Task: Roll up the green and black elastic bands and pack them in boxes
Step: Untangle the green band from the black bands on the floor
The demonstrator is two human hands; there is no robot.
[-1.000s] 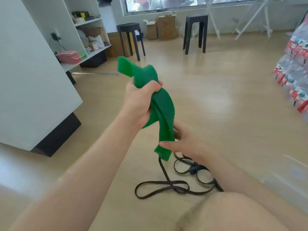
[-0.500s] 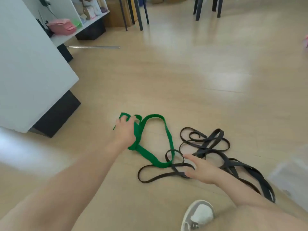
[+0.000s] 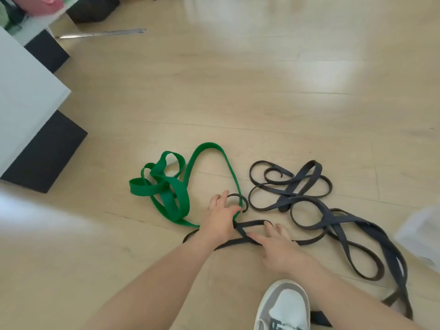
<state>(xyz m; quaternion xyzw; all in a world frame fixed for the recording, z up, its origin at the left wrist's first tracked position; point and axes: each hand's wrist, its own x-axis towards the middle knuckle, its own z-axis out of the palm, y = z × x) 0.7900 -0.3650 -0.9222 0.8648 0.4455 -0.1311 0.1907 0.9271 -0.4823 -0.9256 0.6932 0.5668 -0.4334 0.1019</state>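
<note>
Our left hand [image 3: 221, 219] and right hand [image 3: 277, 247] both lie flat, fingers spread, on a near loop of the black bands [image 3: 284, 206], gripping nothing. That black tangle sprawls off to the right across the floor [image 3: 262, 91]. The green band [image 3: 182, 198] lies loose just left of our left hand.

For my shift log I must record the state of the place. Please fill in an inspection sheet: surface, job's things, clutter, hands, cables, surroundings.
Surface: light wooden floor; all the bands lie on it.
Job's things: green band loose, not rolled, left of the black bands, which are tangled and not rolled; what looks like a translucent box, blurred, at the right edge.
Clutter: metal strip on the floor, far left.
Hands: left hand and right hand rest with spread fingers on a black band.
Cables: nothing seen.
Surroundings: white cabinet at left; shoe at the bottom.
</note>
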